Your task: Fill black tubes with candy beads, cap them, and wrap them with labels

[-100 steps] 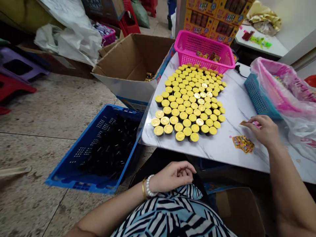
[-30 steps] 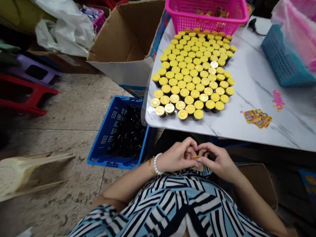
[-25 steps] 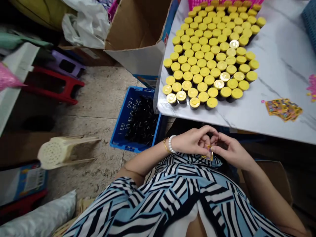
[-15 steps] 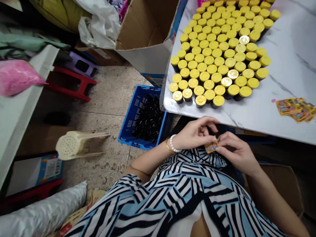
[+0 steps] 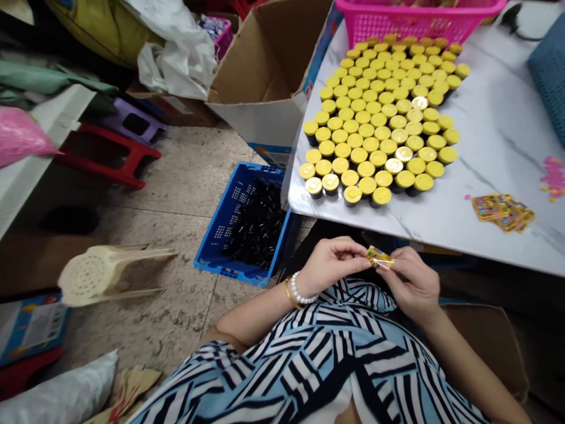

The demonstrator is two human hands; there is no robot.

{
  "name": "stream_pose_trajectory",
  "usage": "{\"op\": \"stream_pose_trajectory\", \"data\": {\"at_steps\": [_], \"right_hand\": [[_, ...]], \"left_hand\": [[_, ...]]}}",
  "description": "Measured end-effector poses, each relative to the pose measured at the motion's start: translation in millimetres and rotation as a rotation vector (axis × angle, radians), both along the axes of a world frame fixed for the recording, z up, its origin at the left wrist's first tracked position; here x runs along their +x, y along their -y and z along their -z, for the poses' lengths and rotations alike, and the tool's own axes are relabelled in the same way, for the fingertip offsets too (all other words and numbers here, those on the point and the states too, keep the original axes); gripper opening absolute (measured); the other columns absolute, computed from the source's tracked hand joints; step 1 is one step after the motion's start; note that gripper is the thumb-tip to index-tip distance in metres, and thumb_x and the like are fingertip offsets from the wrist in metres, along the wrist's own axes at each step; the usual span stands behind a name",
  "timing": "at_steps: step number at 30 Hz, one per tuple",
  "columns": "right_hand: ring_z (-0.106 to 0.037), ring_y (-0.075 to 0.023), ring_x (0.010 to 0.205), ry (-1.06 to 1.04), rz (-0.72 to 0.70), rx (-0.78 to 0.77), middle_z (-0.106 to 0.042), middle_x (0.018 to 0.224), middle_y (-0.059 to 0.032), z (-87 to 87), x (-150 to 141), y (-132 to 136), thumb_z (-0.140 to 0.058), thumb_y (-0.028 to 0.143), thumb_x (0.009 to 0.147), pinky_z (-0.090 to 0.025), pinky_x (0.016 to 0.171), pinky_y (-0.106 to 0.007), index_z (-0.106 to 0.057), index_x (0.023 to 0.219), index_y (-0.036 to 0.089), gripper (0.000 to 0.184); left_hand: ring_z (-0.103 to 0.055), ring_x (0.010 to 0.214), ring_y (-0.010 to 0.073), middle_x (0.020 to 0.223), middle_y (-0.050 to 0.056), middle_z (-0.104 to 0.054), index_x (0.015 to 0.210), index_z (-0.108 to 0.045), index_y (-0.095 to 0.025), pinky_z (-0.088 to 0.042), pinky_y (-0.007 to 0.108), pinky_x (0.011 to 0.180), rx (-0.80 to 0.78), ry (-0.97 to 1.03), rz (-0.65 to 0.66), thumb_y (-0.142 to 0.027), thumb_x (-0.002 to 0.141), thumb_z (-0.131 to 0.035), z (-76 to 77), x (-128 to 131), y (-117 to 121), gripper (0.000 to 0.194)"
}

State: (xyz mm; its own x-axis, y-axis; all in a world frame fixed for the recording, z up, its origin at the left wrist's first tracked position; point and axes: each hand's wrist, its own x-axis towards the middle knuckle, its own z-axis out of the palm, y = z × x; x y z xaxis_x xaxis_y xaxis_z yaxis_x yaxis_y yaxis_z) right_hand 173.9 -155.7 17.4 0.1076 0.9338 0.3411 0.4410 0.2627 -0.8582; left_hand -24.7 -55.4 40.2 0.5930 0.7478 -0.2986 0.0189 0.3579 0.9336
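Observation:
Above my lap, just off the table's front edge, both hands pinch one small glossy yellow printed card. My left hand, with a pearl bracelet and gold bangle at the wrist, grips its left end. At the other end my right hand closes thumb and fingers on it. Whether it is stiff card or a sticker, I cannot tell. A fanned pile of similar printed cards lies on the marbled table to the right. Many small black tubs with yellow lids stand packed together on the table.
A pink basket stands at the table's back, a blue-grey basket at the right edge. Pink bits lie near the cards. On the floor are a blue crate of black pieces, an open cardboard box and a cream stool.
My view has shifted, bringing the pink basket in. My left fingers have come down from beside the table edge to the card, which now lies flatter, stretched between both hands.

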Motion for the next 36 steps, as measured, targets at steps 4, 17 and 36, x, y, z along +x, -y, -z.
{"op": "stream_pose_trajectory", "data": {"at_steps": [4, 17, 36], "right_hand": [[-0.061, -0.0193, 0.076, 0.135, 0.063, 0.030, -0.068, 0.077, -0.0039, -1.6, -1.6, -2.0, -0.073, 0.019, 0.091, -0.055, 0.073, -0.039, -0.078, 0.093, 0.026, 0.009], [-0.062, -0.0177, 0.078, 0.181, 0.046, 0.179, -0.068, 0.083, -0.0025, 4.2, 0.5, -4.4, -0.078, 0.008, 0.085, -0.056, 0.076, -0.037, -0.076, 0.103, 0.026, 0.026], [-0.066, -0.0220, 0.099, 0.493, 0.194, 0.190, -0.069, 0.098, -0.0066, -27.5, 69.4, -26.1, -0.076, 0.019, 0.092, -0.054, 0.092, -0.040, -0.079, 0.118, 0.027, 0.027]], "left_hand": [[-0.044, 0.048, 0.0014, 0.086, 0.001, -0.070, 0.106, -0.075, -0.014, -0.030, 0.018, 0.044, -0.157, 0.010, -0.091, -0.042, 0.074, -0.093, 5.9, -0.6, -3.0, 0.046], [-0.045, 0.058, 0.0037, 0.081, 0.002, -0.065, 0.093, -0.082, -0.010, -0.032, 0.019, 0.052, 0.007, -0.014, -0.121, -0.044, 0.077, -0.090, 3.9, 1.0, -2.8, 0.039], [-0.048, 0.044, 0.0045, 0.079, 0.011, -0.079, 0.089, -0.080, -0.009, -0.033, 0.018, 0.043, -0.215, -0.019, 0.095, -0.048, 0.078, -0.090, 21.8, -11.0, -5.2, 0.042]]}}
